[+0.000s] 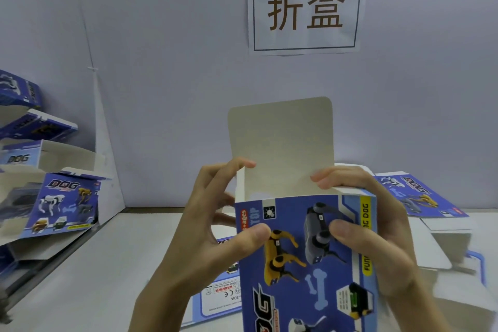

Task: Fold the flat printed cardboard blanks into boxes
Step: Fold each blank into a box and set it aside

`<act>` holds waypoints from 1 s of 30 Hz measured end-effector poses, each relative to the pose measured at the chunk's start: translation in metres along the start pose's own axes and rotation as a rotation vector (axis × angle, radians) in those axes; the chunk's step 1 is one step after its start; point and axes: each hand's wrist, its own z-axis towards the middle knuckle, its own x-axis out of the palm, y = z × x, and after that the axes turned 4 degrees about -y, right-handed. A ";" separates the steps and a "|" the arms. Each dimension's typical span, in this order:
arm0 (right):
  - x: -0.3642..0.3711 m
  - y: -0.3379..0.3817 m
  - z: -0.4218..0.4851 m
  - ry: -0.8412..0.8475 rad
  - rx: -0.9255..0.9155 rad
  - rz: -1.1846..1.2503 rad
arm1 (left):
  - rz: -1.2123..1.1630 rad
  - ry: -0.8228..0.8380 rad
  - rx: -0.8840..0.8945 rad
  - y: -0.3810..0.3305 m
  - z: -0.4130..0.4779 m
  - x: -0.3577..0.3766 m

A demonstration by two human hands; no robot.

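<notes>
I hold a blue printed box point(304, 259) upright in front of me, its top end open and its plain grey lid flap point(280, 143) standing straight up. My left hand point(213, 226) grips the box's left side, thumb on the printed front, fingers curled round the top left edge. My right hand point(374, 226) grips the right side, thumb pressing the front over the grey dog picture, forefinger touching the base of the lid flap. A flat blank point(218, 294) lies on the table under my hands, partly hidden.
Several folded boxes point(64, 205) are piled at the left against the wall. Flat blanks point(420, 197) lie stacked at the right on the white table point(107, 264). A paper sign point(305, 8) hangs on the wall ahead.
</notes>
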 end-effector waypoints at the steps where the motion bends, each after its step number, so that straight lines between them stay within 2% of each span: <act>1: -0.001 0.001 0.000 0.003 -0.008 -0.005 | 0.016 -0.005 0.007 0.000 0.000 0.000; 3: -0.002 0.002 0.001 0.008 -0.013 0.016 | 0.080 -0.038 0.037 0.000 0.001 -0.003; 6: 0.003 0.002 0.002 0.029 0.038 0.114 | 0.153 -0.195 0.110 0.001 0.005 -0.008; 10: 0.013 0.000 0.001 0.075 0.047 -0.007 | 0.187 -0.348 0.200 0.011 0.007 -0.007; 11: 0.015 -0.001 0.001 0.077 0.044 -0.041 | 0.144 -0.354 0.166 0.014 0.007 -0.005; 15: 0.014 -0.001 0.001 0.083 0.050 -0.102 | -0.267 -0.235 0.026 0.008 0.007 0.000; 17: 0.013 0.000 0.001 0.094 0.052 -0.115 | -0.360 -0.201 -0.022 0.007 0.006 -0.001; 23: 0.012 0.005 0.001 0.125 0.052 -0.084 | -0.238 -0.246 0.051 0.003 0.006 -0.006; 27: 0.011 0.021 0.002 0.159 0.137 0.001 | -0.157 -0.277 0.095 0.001 0.005 -0.008; 30: 0.009 0.028 0.018 0.254 0.171 -0.088 | -0.046 -0.270 0.147 -0.001 0.005 -0.009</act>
